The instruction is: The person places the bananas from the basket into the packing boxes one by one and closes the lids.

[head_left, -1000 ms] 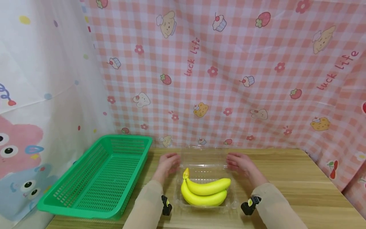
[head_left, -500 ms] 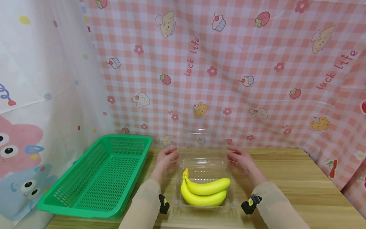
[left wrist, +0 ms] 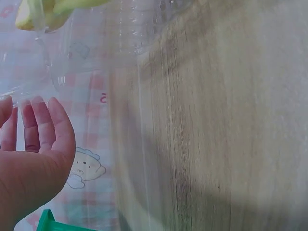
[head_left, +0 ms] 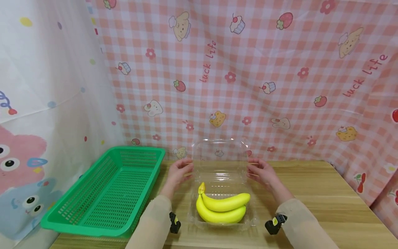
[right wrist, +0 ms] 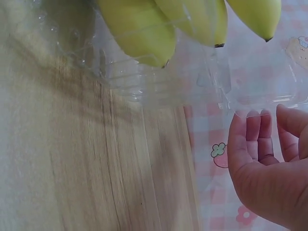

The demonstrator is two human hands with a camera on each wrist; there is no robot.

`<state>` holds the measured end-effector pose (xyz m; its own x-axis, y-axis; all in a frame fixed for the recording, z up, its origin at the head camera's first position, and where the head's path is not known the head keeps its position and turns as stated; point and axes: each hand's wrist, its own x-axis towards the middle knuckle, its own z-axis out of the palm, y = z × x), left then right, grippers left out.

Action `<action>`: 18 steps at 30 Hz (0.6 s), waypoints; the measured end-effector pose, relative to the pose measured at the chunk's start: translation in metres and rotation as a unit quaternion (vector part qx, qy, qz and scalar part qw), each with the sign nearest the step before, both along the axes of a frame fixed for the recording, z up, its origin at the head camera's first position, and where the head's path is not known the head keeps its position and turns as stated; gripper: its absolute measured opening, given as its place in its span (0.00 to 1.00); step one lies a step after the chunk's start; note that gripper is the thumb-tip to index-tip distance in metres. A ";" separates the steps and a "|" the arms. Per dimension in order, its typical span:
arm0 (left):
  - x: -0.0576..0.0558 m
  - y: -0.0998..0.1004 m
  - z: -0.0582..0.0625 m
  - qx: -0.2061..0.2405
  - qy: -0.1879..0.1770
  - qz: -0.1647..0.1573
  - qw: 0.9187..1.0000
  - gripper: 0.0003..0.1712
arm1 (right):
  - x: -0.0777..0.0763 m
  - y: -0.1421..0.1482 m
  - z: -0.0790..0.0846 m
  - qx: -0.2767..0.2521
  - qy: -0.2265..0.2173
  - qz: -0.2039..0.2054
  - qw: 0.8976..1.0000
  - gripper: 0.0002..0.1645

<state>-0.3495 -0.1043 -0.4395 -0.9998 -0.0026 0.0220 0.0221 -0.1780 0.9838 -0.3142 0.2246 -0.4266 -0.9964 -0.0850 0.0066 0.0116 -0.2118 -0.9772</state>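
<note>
A bunch of yellow bananas [head_left: 227, 204] lies in the base of a clear plastic clamshell container [head_left: 224, 225], stem toward the left. The container's hinged lid [head_left: 220, 148] stands raised at the back. Beside the lid's left edge is my left hand [head_left: 178, 173], fingers gently bent and fingertips right at the rim. On the opposite edge my right hand [head_left: 263, 173] mirrors it. The right wrist view shows those fingertips at the clear rim, a gap between thumb and fingers, and dark banana tips [right wrist: 139, 33] above. In the left wrist view, the left hand [left wrist: 38, 163] reaches up to the clear plastic.
A green perforated plastic basket [head_left: 116, 193] sits on the wooden table [head_left: 317, 193] to the left of my left arm. Pink checked cloth [head_left: 217, 97] hangs behind the table, and a white patterned curtain [head_left: 62, 121] on the left. Each wrist wears a small black camera.
The lid has risen from a low slant to nearly upright. Both hands rose slightly along with it, and the left hand shifted a little outward. The bananas and basket stay put.
</note>
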 end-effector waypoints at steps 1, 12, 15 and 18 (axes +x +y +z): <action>0.000 0.000 0.000 0.000 0.003 -0.001 1.000 0.12 | 0.000 0.000 0.000 -0.001 0.003 0.002 1.000 0.09; 0.007 -0.001 0.003 -0.019 0.048 0.001 0.999 0.08 | 0.004 0.003 0.000 0.017 0.033 0.017 0.999 0.06; 0.009 -0.001 0.004 -0.027 0.062 -0.002 0.998 0.07 | 0.006 0.004 0.000 0.029 0.042 0.019 0.999 0.06; 0.012 -0.002 0.003 -0.040 0.081 -0.008 0.996 0.07 | 0.008 0.005 -0.001 0.044 0.052 0.019 0.998 0.04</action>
